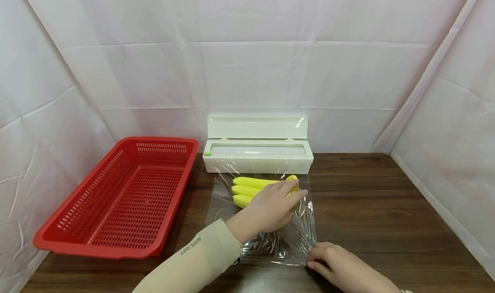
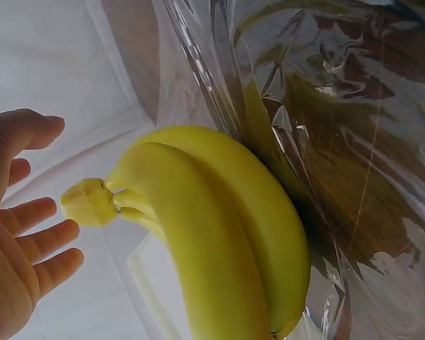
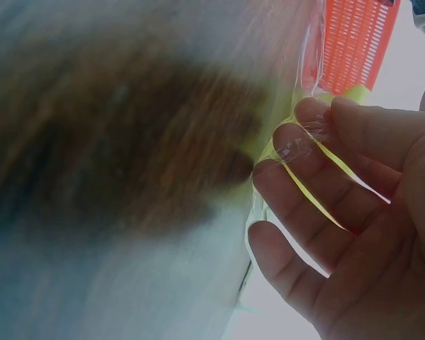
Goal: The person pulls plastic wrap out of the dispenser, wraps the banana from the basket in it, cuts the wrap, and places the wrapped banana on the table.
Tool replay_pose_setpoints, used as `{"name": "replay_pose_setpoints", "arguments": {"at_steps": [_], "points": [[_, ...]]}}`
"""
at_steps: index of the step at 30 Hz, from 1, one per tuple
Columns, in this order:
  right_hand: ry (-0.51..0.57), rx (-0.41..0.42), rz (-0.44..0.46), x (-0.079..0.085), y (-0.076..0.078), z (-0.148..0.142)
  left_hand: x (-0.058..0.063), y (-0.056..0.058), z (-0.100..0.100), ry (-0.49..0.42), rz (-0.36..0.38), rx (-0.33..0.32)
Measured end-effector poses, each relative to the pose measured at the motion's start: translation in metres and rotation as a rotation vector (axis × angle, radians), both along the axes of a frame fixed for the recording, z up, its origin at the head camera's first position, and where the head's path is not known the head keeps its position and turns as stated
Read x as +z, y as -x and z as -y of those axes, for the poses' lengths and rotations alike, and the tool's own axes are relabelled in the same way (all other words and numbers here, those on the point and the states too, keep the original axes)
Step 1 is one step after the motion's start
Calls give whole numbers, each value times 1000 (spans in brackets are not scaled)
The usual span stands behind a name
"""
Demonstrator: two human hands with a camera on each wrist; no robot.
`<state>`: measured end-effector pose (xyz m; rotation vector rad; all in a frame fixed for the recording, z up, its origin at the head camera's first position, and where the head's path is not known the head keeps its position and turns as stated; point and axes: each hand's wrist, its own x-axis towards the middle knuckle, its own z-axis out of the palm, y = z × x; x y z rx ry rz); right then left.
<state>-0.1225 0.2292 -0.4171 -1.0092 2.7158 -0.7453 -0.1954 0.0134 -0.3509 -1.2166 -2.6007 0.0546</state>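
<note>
A bunch of yellow bananas lies on a sheet of clear plastic wrap. Over the bunch reaches my left hand, which hides much of it from the head view. In the left wrist view the loosely spread fingers are beside the stem end and hold nothing. At the sheet's near right corner, my right hand pinches the wrap, which is gathered into creases there. The right wrist view shows film between thumb and fingertips.
Behind the bananas stands a white wrap dispenser, lid raised, a green tab at its left end; the sheet runs out from its front. On the left sits a red plastic basket. White cloth surrounds the dark wooden table.
</note>
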Motion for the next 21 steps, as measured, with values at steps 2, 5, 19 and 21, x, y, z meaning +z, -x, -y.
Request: {"name": "replay_pose_setpoints", "arguments": {"at_steps": [2, 5, 19, 21], "points": [[2, -1, 0, 0, 0, 0, 0, -1, 1, -1, -4, -3], [2, -2, 3, 0, 0, 0, -1, -2, 2, -2, -20, -9], [11, 1, -10, -2, 0, -1, -8, -4, 6, -13, -36, -21], [20, 9, -29, -2, 0, -1, -8, -4, 7, -14, -39, -24]]}}
